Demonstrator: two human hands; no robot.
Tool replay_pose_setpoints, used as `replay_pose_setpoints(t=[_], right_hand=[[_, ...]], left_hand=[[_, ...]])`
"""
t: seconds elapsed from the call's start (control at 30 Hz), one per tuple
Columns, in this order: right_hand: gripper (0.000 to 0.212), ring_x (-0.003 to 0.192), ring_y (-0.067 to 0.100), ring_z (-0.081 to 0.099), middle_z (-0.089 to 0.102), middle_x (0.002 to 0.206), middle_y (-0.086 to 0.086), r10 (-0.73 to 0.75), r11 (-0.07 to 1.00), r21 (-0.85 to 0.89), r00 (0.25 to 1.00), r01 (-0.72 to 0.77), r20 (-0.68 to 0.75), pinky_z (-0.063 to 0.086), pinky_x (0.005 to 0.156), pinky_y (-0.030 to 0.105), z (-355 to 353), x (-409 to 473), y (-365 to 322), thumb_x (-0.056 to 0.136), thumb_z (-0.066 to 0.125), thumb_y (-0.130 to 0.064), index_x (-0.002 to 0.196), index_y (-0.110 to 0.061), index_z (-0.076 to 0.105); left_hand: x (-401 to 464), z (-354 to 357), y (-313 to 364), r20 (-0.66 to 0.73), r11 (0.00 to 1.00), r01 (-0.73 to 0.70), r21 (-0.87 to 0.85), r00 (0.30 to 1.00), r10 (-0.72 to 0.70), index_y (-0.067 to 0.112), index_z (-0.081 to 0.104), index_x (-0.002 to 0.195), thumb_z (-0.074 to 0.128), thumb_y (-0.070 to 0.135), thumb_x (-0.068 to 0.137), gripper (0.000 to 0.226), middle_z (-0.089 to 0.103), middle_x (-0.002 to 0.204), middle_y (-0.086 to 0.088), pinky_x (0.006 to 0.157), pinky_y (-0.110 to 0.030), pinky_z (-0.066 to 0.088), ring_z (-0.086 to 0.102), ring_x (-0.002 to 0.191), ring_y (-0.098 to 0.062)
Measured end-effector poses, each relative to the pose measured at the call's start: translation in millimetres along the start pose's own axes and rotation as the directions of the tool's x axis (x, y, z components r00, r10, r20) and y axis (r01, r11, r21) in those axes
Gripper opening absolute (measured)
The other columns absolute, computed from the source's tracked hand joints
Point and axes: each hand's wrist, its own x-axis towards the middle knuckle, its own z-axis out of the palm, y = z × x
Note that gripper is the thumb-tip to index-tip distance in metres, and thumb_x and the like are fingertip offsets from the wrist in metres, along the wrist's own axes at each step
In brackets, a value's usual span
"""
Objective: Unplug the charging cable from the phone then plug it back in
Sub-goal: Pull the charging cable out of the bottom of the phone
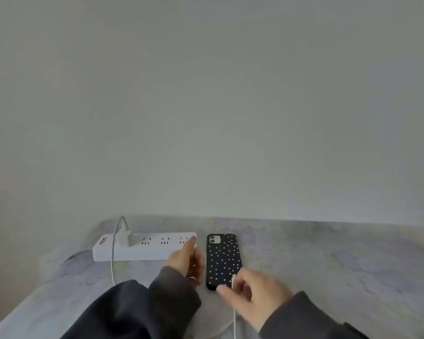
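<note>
A phone [222, 259] in a black case with white dots lies face down on the marbled table, camera end away from me. My right hand [255, 293] pinches the white connector of the charging cable [234, 321] just above the phone's near end; the plug looks out of the port. My left hand [187, 259] rests just left of the phone, its index finger stretched toward the power strip, holding nothing. The cable runs from my right hand down out of view.
A white power strip [145, 247] lies left of the phone, with a white charger [124, 237] plugged into it and its cable looping down toward the table's near edge. A pale wall rises right behind the table [328, 265].
</note>
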Motion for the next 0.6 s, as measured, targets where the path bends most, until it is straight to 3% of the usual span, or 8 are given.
replay_pose_setpoints(t=[0.07,0.1,0.2,0.27,0.33,0.43,0.53,0.6], right_hand=[[0.048,0.059,0.001,0.047,0.05,0.063,-0.012,0.042,0.99,-0.135,0.997,-0.033,0.061,0.035,0.055,0.023,4.6,-1.1,-5.1,0.049,0.039,-0.083,0.063,-0.036,0.041],[0.047,0.063,0.004,0.049,0.05,0.067,-0.013,0.058,0.985,-0.164,0.996,-0.047,0.066,0.037,0.057,0.025,5.6,-2.0,-5.4,0.048,0.04,-0.082,0.062,-0.036,0.04],[0.043,0.075,0.012,0.05,0.049,0.079,-0.013,0.081,0.976,-0.208,0.992,-0.06,0.093,0.038,0.064,0.028,4.3,-2.2,-6.5,0.055,0.045,-0.076,0.061,-0.034,0.038],[0.037,0.08,0.016,0.054,0.056,0.087,-0.011,0.07,0.968,-0.249,0.992,-0.041,0.107,0.037,0.066,0.029,1.7,-1.6,-5.6,0.063,0.046,-0.069,0.065,-0.032,0.04],[0.027,0.086,0.018,0.06,0.064,0.097,-0.008,0.075,0.966,-0.255,0.99,-0.041,0.123,0.038,0.066,0.029,0.5,-0.5,-4.2,0.069,0.045,-0.058,0.068,-0.031,0.041],[0.024,0.075,0.013,0.055,0.065,0.086,-0.008,0.106,0.974,-0.211,0.987,-0.08,0.117,0.038,0.062,0.026,0.8,0.5,-0.7,0.071,0.045,-0.049,0.058,-0.03,0.039],[0.027,0.064,0.008,0.05,0.054,0.066,-0.009,0.084,0.986,-0.146,0.995,-0.075,0.055,0.032,0.052,0.017,3.5,2.5,3.6,0.076,0.045,-0.048,0.056,-0.031,0.038],[0.03,0.063,0.008,0.046,0.049,0.068,-0.009,0.059,0.99,-0.129,0.998,-0.06,-0.012,0.027,0.048,0.014,3.3,2.7,4.0,0.081,0.044,-0.046,0.056,-0.032,0.034]], left_hand=[[-0.1,-0.3,-1.3,-0.108,0.964,-0.106,0.245,0.985,0.136,0.011,0.049,0.046,0.043,0.022,0.093,0.049,0.049,0.042,-0.002,0.04,-0.016,0.036,0.046,0.034,-0.015],[-1.2,-0.8,-4.0,-0.113,0.898,-0.147,0.414,0.971,0.212,0.014,0.051,0.052,0.045,0.019,0.092,0.041,0.053,0.052,-0.002,0.05,-0.021,0.043,0.051,0.046,-0.017],[-7.4,0.2,-6.3,-0.016,0.589,-0.195,0.785,0.943,0.333,0.021,0.058,0.081,0.047,0.028,0.088,0.015,0.066,0.09,-0.001,0.083,-0.03,0.047,0.058,0.088,-0.018],[-10.7,1.9,-7.1,0.035,0.342,-0.148,0.928,0.949,0.315,0.022,0.054,0.11,0.044,0.039,0.087,0.03,0.062,0.117,0.005,0.094,-0.027,0.04,0.049,0.112,-0.015],[-12.3,2.9,-10.2,0.06,0.224,-0.129,0.966,0.955,0.292,0.025,0.044,0.124,0.041,0.046,0.086,0.043,0.056,0.129,0.007,0.099,-0.029,0.036,0.043,0.123,-0.013],[-10.3,5.6,-15.0,0.082,0.17,-0.122,0.978,0.971,0.226,0.025,0.033,0.135,0.037,0.05,0.086,0.054,0.051,0.138,0.004,0.106,-0.035,0.032,0.04,0.13,-0.014],[-8.3,6.4,-19.1,0.076,0.168,-0.105,0.98,0.982,0.171,0.024,0.023,0.142,0.034,0.049,0.088,0.06,0.045,0.144,0.0,0.111,-0.037,0.026,0.038,0.134,-0.015],[-9.9,5.2,-20.1,0.091,0.195,-0.127,0.973,0.979,0.184,0.025,0.023,0.142,0.033,0.044,0.09,0.056,0.046,0.143,0.0,0.111,-0.036,0.024,0.04,0.132,-0.015]])
